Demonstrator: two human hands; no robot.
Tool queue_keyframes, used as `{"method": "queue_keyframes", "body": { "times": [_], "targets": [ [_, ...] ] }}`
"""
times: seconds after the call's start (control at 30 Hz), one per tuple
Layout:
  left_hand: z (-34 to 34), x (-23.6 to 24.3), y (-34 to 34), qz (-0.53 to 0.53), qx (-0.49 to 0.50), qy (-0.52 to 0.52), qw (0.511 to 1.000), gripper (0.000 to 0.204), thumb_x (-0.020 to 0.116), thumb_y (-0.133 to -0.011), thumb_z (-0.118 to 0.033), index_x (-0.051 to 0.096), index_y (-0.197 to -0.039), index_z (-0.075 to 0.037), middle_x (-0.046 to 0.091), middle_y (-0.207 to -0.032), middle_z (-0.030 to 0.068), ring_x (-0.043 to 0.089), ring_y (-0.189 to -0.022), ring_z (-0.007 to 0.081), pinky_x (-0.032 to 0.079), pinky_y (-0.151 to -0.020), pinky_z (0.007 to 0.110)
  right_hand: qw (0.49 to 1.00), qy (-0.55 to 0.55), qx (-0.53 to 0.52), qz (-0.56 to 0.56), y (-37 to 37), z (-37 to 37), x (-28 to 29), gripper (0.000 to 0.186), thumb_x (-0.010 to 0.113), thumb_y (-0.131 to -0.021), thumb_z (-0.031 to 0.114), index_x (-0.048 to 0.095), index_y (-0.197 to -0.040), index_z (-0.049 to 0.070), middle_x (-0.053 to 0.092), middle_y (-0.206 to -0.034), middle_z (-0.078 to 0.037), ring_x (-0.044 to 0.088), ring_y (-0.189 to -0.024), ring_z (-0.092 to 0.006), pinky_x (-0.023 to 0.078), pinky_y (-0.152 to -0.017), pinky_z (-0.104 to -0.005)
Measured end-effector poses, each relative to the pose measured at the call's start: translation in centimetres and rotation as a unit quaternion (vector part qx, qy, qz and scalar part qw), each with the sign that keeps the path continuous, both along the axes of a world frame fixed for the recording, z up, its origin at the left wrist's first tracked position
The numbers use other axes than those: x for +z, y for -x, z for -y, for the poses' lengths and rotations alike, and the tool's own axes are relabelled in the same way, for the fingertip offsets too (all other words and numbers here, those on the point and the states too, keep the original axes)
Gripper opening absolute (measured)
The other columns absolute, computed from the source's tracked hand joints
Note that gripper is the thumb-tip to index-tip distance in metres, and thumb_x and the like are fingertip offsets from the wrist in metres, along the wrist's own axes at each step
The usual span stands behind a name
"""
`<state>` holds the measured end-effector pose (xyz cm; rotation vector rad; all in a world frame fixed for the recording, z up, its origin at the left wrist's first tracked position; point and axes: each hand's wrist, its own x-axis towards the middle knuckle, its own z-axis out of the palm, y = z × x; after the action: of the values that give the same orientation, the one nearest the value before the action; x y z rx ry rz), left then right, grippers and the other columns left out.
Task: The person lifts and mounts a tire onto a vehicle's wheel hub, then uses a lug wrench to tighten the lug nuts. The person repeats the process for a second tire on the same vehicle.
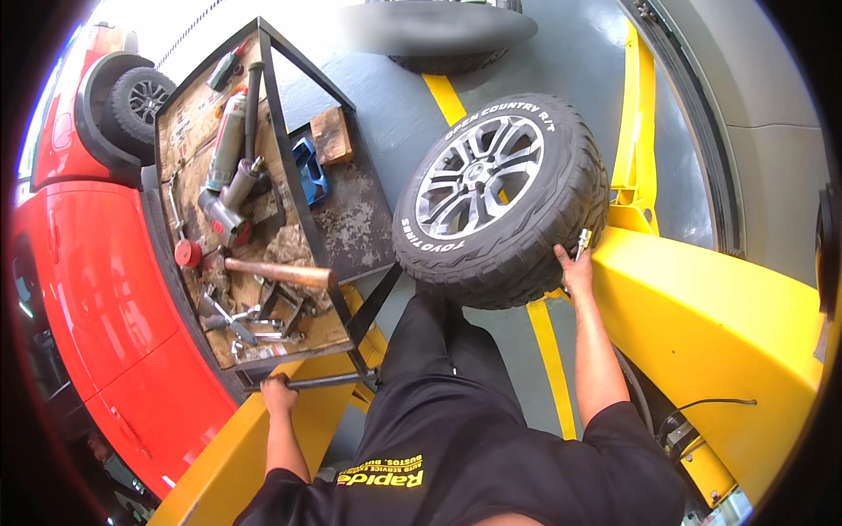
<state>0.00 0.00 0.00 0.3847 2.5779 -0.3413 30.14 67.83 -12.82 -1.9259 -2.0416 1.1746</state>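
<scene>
My left hand is closed around the black metal handle bar at the near end of a tool cart. A small shiny metal socket sticks up from the closed fingers of my right hand. That hand is beside the tread of a large wheel, which has a black knobby tire and a silver spoked rim. The wheel leans at a tilt just in front of my legs. On the cart's wooden top lie an impact wrench, a wooden-handled hammer and a spray can.
Yellow lift parts stand on my right, with another yellow beam under my left arm. A red vehicle is beyond the cart. The lower shelf holds a wooden block and a blue item. Another tire is ahead.
</scene>
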Motion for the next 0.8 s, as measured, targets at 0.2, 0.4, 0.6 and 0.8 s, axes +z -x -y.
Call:
{"method": "queue_keyframes", "body": {
  "times": [0.2,0.4,0.6,0.8],
  "targets": [
    [-0.2,0.6,0.8,0.059,-0.018,0.113,0.992,0.033,0.075,-0.075,-0.026,0.072,-0.102,-0.007,0.068,-0.113,0.0218,0.062,-0.108,0.0380,0.047,-0.097,0.045,0.999,-0.043,0.008,-0.017,2.8,-2.8,4.1,0.044,0.073,-0.091,0.039,0.061,-0.101,-0.003,0.067,-0.089,-0.017,0.064,-0.088,-0.0349,0.048,-0.081,-0.0447],
    [-15.9,9.8,2.8,0.473,0.015,0.199,0.858,0.076,0.067,-0.085,-0.060,0.055,-0.144,-0.013,0.053,-0.147,0.0185,0.050,-0.137,0.0303,0.040,-0.112,0.043,0.972,-0.188,-0.044,0.134,6.4,-10.8,4.3,0.044,0.066,-0.094,0.038,0.063,-0.101,-0.006,0.064,-0.107,-0.028,0.060,-0.103,-0.0473,0.047,-0.086,-0.0514],
    [-42.2,5.0,-3.3,0.370,0.010,-0.334,0.867,0.071,0.066,-0.094,-0.044,0.042,-0.151,-0.008,0.041,-0.155,0.0170,0.038,-0.144,0.0351,0.032,-0.118,0.042,0.971,-0.116,-0.062,0.201,6.3,-16.5,-0.1,0.047,0.063,-0.095,0.039,0.064,-0.108,-0.006,0.061,-0.114,-0.031,0.058,-0.108,-0.0481,0.046,-0.092,-0.0528],
    [-47.6,-12.0,-7.3,0.180,-0.013,-0.332,0.926,0.084,0.055,-0.089,-0.067,0.039,-0.154,-0.016,0.033,-0.161,0.0115,0.028,-0.150,0.0340,0.018,-0.118,0.060,0.984,0.007,-0.156,0.085,6.1,-15.3,-1.2,0.048,0.057,-0.100,0.036,0.061,-0.121,-0.007,0.065,-0.119,-0.030,0.060,-0.115,-0.0462,0.046,-0.098,-0.0460]
  ]
}}
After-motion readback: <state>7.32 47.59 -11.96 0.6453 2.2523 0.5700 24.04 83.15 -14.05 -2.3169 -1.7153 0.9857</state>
